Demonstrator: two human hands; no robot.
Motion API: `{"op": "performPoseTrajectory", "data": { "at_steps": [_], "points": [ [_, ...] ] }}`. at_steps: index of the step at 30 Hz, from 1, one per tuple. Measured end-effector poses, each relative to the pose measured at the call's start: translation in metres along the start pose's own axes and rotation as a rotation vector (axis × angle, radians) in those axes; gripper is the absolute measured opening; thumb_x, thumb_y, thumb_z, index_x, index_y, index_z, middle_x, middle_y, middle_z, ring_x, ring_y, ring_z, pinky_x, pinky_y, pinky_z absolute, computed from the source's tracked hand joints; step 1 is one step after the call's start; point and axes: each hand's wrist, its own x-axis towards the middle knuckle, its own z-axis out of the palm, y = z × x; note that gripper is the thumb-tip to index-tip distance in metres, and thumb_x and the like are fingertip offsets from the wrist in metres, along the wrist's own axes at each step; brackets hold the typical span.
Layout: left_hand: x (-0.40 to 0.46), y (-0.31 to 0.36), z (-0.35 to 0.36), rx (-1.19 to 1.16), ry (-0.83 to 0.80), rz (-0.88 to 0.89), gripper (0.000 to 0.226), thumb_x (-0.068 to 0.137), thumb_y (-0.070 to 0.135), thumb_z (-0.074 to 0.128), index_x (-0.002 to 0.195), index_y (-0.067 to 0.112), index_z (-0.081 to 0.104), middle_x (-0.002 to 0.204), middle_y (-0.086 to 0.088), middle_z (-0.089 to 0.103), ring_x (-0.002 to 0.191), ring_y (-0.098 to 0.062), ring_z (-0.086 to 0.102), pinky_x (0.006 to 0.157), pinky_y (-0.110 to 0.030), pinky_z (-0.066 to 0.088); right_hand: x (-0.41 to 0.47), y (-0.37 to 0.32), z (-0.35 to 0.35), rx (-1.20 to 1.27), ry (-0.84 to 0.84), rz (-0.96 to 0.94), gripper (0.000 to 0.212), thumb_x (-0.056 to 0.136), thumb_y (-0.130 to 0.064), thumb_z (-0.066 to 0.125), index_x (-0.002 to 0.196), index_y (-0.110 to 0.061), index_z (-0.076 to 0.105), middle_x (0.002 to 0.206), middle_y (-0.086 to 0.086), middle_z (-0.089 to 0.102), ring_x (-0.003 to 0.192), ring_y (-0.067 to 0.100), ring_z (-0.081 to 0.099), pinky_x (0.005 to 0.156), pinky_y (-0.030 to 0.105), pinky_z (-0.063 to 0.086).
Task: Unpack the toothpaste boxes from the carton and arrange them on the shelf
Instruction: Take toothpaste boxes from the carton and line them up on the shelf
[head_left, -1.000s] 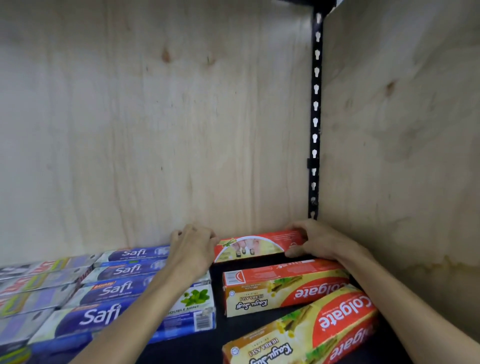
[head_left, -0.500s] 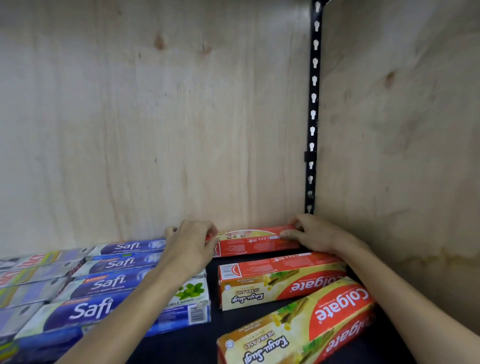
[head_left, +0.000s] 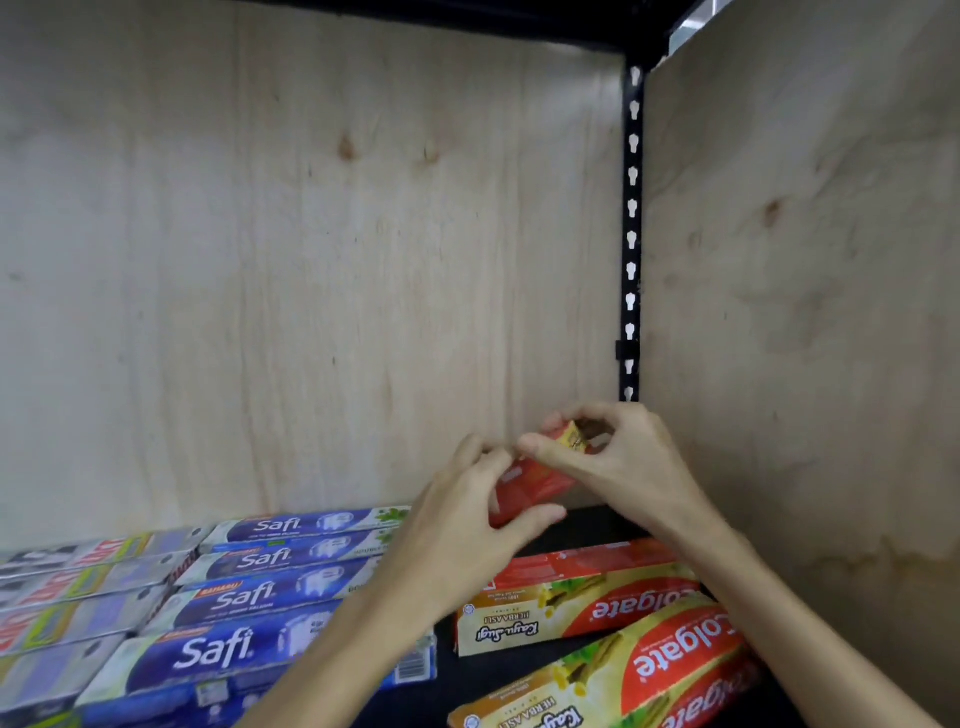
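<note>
Fingers of the right hand (head_left: 618, 462) are pinched on the upper end of a red toothpaste box (head_left: 524, 486); its lower end is gripped by the left hand (head_left: 467, 530). Long axis is tilted, above the shelf (head_left: 587, 522).

Quick count from where I'm standing: four blue Safi toothpaste boxes (head_left: 249, 597) in a stack of rows, three red-and-yellow Colgate boxes (head_left: 576, 597), one of those held up in two hands (head_left: 457, 540). Grey-silver boxes (head_left: 67, 613) far left, too blurry to count.
</note>
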Motion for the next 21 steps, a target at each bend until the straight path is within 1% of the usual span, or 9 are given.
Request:
{"op": "performPoseTrajectory", "data": {
  "at_steps": [4,8,10,12,13,15,17,19,21],
  "points": [
    [-0.005,0.006,-0.007,0.043,0.109,0.016,0.05,0.082,0.063,0.064,0.125,0.039,0.053,0.108,0.023,0.045,0.076,0.002,0.05,0.068,-0.018,0.043,-0.008,-0.021,0.009,0.091,0.063,-0.119,0.035,0.079,-0.06,0.07,0.087,-0.027,0.079,0.08,-0.013,0.076,0.077,0.001,0.071,0.068,0.015,0.053],
    [-0.016,0.003,-0.023,0.052,0.118,0.106,0.048,0.084,0.047,0.069,0.128,0.044,0.049,0.117,0.024,0.05,0.093,0.002,0.058,0.072,-0.018,0.052,-0.005,-0.015,0.011,0.362,-0.047,-0.067,0.036,0.1,-0.038,0.057,0.091,-0.012,0.08,0.082,0.004,0.078,0.078,0.02,0.075,0.07,0.032,0.06],
    [-0.021,-0.004,-0.032,0.02,0.081,0.134,0.048,0.084,0.043,0.07,0.127,0.042,0.049,0.118,0.024,0.051,0.1,0.001,0.059,0.074,-0.016,0.053,-0.003,-0.005,0.011,0.391,-0.129,-0.038,0.034,0.104,-0.029,0.053,0.096,-0.008,0.079,0.085,0.008,0.078,0.079,0.025,0.074,0.069,0.032,0.06],
    [-0.026,-0.011,-0.04,-0.049,0.075,0.131,0.046,0.084,0.041,0.072,0.125,0.041,0.05,0.116,0.022,0.054,0.1,-0.003,0.061,0.077,-0.016,0.052,-0.003,0.01,0.014,0.258,-0.223,-0.05,0.023,0.105,-0.019,0.053,0.11,-0.016,0.075,0.097,0.0,0.076,0.089,0.016,0.072,0.075,0.027,0.058],
    [-0.027,-0.013,-0.044,-0.102,0.092,0.108,0.044,0.085,0.039,0.073,0.122,0.042,0.05,0.113,0.02,0.056,0.1,-0.005,0.063,0.078,-0.017,0.053,-0.004,0.016,0.014,0.141,-0.28,-0.07,0.026,0.104,-0.013,0.054,0.118,-0.025,0.072,0.105,-0.007,0.074,0.099,0.011,0.069,0.081,0.026,0.057],
    [-0.028,-0.013,-0.049,-0.225,0.138,0.033,0.041,0.084,0.039,0.073,0.117,0.042,0.05,0.109,0.02,0.062,0.099,-0.006,0.066,0.077,-0.018,0.055,-0.005,0.023,0.012,-0.055,-0.403,-0.079,0.05,0.099,-0.005,0.054,0.126,-0.047,0.062,0.122,-0.021,0.064,0.113,0.0,0.06,0.089,0.024,0.054],
    [-0.026,-0.011,-0.051,-0.294,0.16,-0.004,0.042,0.08,0.042,0.071,0.116,0.042,0.048,0.107,0.024,0.063,0.099,-0.002,0.067,0.075,-0.014,0.055,-0.005,0.023,0.008,-0.113,-0.474,-0.027,0.064,0.094,-0.008,0.061,0.124,-0.063,0.051,0.129,-0.025,0.053,0.113,-0.005,0.054,0.083,0.02,0.052],
    [-0.025,-0.01,-0.052,-0.314,0.156,-0.006,0.043,0.081,0.043,0.069,0.116,0.046,0.045,0.109,0.026,0.062,0.101,0.001,0.066,0.076,-0.012,0.054,-0.003,0.026,0.005,-0.051,-0.498,0.014,0.069,0.09,-0.011,0.07,0.126,-0.065,0.047,0.128,-0.027,0.051,0.11,-0.005,0.055,0.077,0.019,0.055],
    [-0.024,-0.012,-0.051,-0.354,0.148,-0.01,0.041,0.083,0.043,0.067,0.116,0.052,0.043,0.112,0.026,0.062,0.105,0.001,0.066,0.079,-0.013,0.055,-0.001,0.033,0.004,0.022,-0.488,0.047,0.063,0.087,-0.016,0.075,0.129,-0.057,0.052,0.125,-0.024,0.058,0.111,-0.005,0.059,0.082,0.021,0.058]
  ]
}}
